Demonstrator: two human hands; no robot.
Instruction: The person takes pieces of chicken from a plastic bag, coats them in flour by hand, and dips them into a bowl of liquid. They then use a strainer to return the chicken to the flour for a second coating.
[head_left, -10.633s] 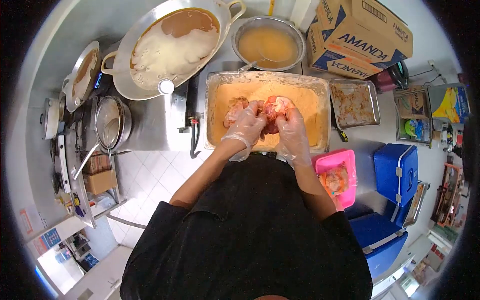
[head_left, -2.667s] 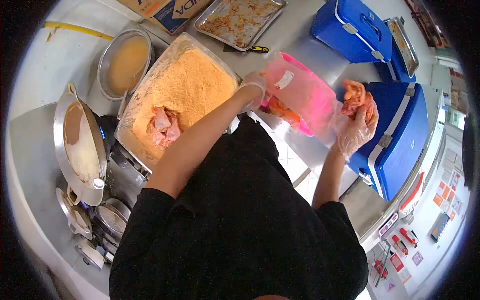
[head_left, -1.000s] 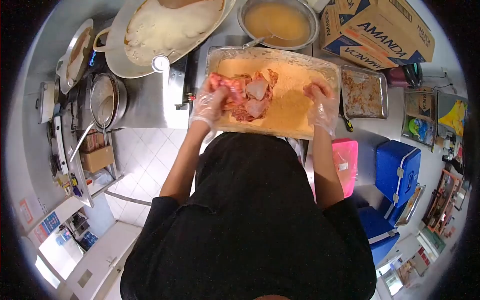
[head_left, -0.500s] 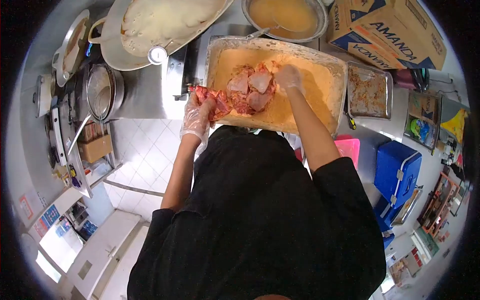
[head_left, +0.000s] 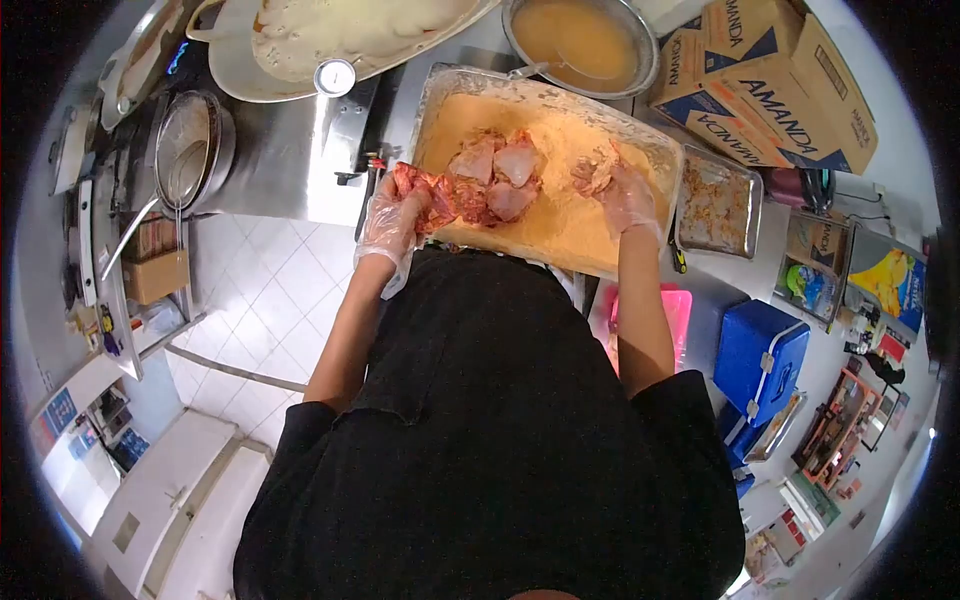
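Note:
A long tray (head_left: 640, 130) holds orange-tan powder, with several raw red meat pieces (head_left: 497, 172) heaped left of its middle. My left hand (head_left: 392, 222), in a clear plastic glove, is closed around a red piece of meat (head_left: 430, 195) at the tray's left end. At the right side of the tray, my right hand (head_left: 628, 198), gloved too, has its fingers closed on a powder-coated piece of meat (head_left: 595, 172), held over the powder.
A bowl of tan liquid (head_left: 575, 40) stands behind the tray. To the right are a shallow metal tray (head_left: 720, 205) with crumbs and an AMANDA carton (head_left: 770, 100). A large batter pan (head_left: 350, 45), thermometer (head_left: 334, 77) and strainer (head_left: 190, 165) lie left.
My right hand has moved right, away from the heap, and now shows a coated piece in its fingers. My left hand still holds its meat. The whole view has shifted slightly.

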